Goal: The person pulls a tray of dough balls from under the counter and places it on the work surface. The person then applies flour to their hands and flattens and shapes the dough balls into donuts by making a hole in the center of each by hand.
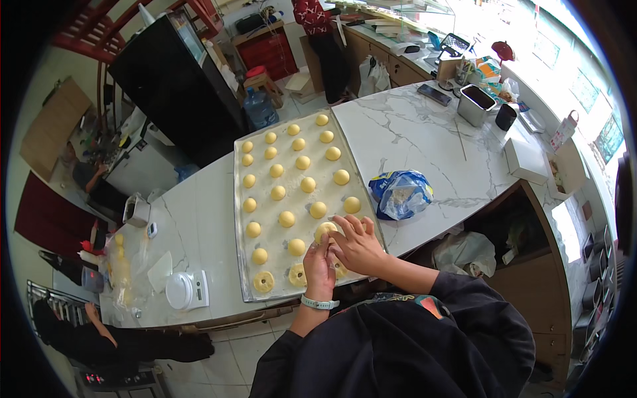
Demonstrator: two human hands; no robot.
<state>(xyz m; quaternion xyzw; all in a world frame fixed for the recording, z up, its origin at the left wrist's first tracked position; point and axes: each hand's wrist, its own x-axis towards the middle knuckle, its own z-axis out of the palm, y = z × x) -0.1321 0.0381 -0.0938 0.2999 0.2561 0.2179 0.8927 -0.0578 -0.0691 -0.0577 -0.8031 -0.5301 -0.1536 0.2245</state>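
Above the near part of a large baking tray (pixel 240 219), a pale yellow dough piece (pixel 324 230) is between my hands. My left hand (pixel 319 272), wearing a light watch, is closed on the dough from below. Over its right side bend the fingers of my right hand (pixel 361 249), pinching at it; their tips are partly hidden. Rows of round dough balls (pixel 308 184) lie on the tray. Along its near edge are flattened dough rings (pixel 263 281) with a dent or hole in the middle; one ring (pixel 296 274) is partly covered by my left hand.
Right of the tray sits an opened blue bag (pixel 401 194) of white powder. A white kitchen scale (pixel 187 290) stands to the left. Farther right are a metal container (pixel 476 105), a phone (pixel 434 94) and a white box (pixel 526 161). Other people stand around the counter.
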